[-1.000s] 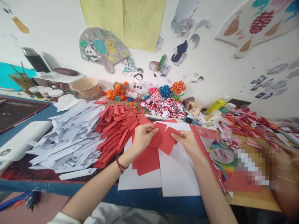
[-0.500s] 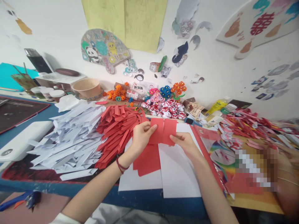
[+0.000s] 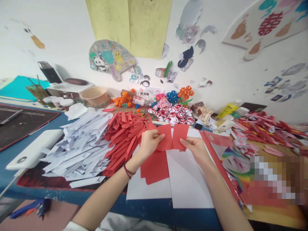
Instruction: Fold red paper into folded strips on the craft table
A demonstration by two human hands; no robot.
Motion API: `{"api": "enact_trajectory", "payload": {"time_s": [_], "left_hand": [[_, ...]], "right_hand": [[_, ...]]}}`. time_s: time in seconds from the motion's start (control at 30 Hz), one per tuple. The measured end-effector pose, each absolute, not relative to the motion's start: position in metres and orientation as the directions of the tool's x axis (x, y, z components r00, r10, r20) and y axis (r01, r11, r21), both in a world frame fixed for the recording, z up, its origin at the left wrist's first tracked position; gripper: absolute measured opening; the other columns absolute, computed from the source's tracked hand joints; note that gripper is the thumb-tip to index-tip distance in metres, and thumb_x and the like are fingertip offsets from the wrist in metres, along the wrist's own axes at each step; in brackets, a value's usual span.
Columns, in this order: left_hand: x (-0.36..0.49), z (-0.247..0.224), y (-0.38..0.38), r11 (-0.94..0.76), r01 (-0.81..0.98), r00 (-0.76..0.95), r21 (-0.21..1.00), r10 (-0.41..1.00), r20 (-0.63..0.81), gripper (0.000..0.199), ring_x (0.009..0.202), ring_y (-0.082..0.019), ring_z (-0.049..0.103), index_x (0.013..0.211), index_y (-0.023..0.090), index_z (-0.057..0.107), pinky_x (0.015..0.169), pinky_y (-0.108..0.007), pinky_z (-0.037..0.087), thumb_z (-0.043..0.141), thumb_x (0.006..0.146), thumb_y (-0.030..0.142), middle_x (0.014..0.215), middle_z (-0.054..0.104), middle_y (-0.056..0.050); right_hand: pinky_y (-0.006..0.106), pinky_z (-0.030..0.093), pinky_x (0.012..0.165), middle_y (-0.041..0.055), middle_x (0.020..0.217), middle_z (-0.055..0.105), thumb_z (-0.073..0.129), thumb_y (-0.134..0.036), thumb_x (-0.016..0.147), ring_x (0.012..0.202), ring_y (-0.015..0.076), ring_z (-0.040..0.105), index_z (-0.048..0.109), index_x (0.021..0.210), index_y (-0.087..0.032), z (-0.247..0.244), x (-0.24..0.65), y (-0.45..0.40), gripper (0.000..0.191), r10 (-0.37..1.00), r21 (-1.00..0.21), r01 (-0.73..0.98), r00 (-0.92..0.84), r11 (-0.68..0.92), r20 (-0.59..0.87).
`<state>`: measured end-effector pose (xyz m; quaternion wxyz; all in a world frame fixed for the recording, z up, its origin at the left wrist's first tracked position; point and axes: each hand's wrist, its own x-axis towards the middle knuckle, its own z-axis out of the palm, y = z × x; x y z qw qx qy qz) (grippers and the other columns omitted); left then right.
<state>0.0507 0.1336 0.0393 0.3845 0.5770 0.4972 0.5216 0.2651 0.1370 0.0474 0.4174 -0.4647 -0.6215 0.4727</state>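
Both hands hold a small red paper piece (image 3: 166,141) that is split from its top edge partway down. My left hand (image 3: 152,141) pinches its left part between thumb and fingers. The right part is pinched by my right hand (image 3: 193,147). Below the hands, red paper sheets (image 3: 155,166) lie on white sheets (image 3: 189,179). To the left are a heap of folded red strips (image 3: 125,138) and a larger heap of folded white strips (image 3: 79,147).
Red-and-white paper flowers (image 3: 173,114) stand behind the hands. A white power bank (image 3: 36,149) and blue-handled pliers (image 3: 29,207) are at the left. Further back sits a round bowl (image 3: 93,96). More red strips (image 3: 267,128) lie at the right, near a blurred area.
The slit between the two parts of the red piece is wider and longer, and my right hand is farther from my left. The whole view has shifted slightly.
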Motion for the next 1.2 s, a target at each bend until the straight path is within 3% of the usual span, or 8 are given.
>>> {"api": "enact_trajectory", "payload": {"time_s": [0.13, 0.4, 0.6, 0.77, 1.2], "left_hand": [[0.049, 0.04, 0.134, -0.221, 0.207, -0.029, 0.953, 0.972, 0.232, 0.034, 0.051, -0.011, 0.046, 0.06, 0.015, 0.055, 0.046, -0.021, 0.029, 0.062, 0.076, 0.045, 0.051, 0.049, 0.002], [0.048, 0.041, 0.134, -0.245, 0.352, 0.015, 0.903, 0.966, 0.256, 0.04, 0.048, -0.006, 0.029, 0.058, 0.016, 0.045, 0.045, -0.019, 0.019, 0.063, 0.075, 0.048, 0.051, 0.032, 0.006], [0.049, 0.039, 0.131, -0.194, 0.332, 0.104, 0.923, 0.98, 0.169, 0.033, 0.05, -0.011, 0.045, 0.059, 0.014, 0.057, 0.044, -0.019, 0.03, 0.065, 0.072, 0.044, 0.052, 0.05, 0.002], [0.052, 0.042, 0.131, -0.134, 0.108, 0.13, 0.985, 0.984, 0.12, 0.025, 0.064, -0.017, 0.062, 0.081, 0.014, 0.068, 0.055, -0.024, 0.047, 0.066, 0.072, 0.037, 0.075, 0.069, -0.004], [0.053, 0.045, 0.13, -0.137, 0.111, 0.107, 0.984, 0.986, 0.126, 0.03, 0.068, -0.018, 0.064, 0.077, 0.011, 0.07, 0.06, -0.025, 0.049, 0.067, 0.072, 0.041, 0.075, 0.071, -0.005]], "right_hand": [[0.027, 0.042, 0.055, 0.0063, 0.057, 0.067, 0.065, -0.05, 0.079, 0.054, 0.0157, 0.056, 0.069, 0.063, -0.014, 0.048, 0.266, 0.138, 0.039, 0.967, -0.97, 0.197, -0.238, 0.144, 0.095], [0.028, 0.042, 0.054, 0.0068, 0.058, 0.066, 0.062, -0.053, 0.079, 0.053, 0.0157, 0.054, 0.068, 0.065, -0.014, 0.044, 0.266, 0.141, 0.042, 0.963, -0.969, 0.196, -0.25, 0.148, 0.097], [0.028, 0.041, 0.056, 0.0058, 0.056, 0.066, 0.062, -0.053, 0.08, 0.053, 0.016, 0.055, 0.067, 0.064, -0.015, 0.042, 0.265, 0.142, 0.042, 0.959, -0.972, 0.188, -0.27, 0.14, 0.086], [0.027, 0.039, 0.057, 0.0047, 0.055, 0.064, 0.061, -0.051, 0.082, 0.054, 0.0147, 0.054, 0.065, 0.059, -0.015, 0.044, 0.266, 0.141, 0.043, 0.958, -0.959, 0.229, -0.267, 0.169, 0.105], [0.026, 0.038, 0.055, 0.0048, 0.053, 0.064, 0.066, -0.047, 0.079, 0.052, 0.0138, 0.052, 0.067, 0.055, -0.014, 0.055, 0.267, 0.135, 0.04, 0.953, -0.977, 0.152, -0.284, 0.15, 0.102]]}}
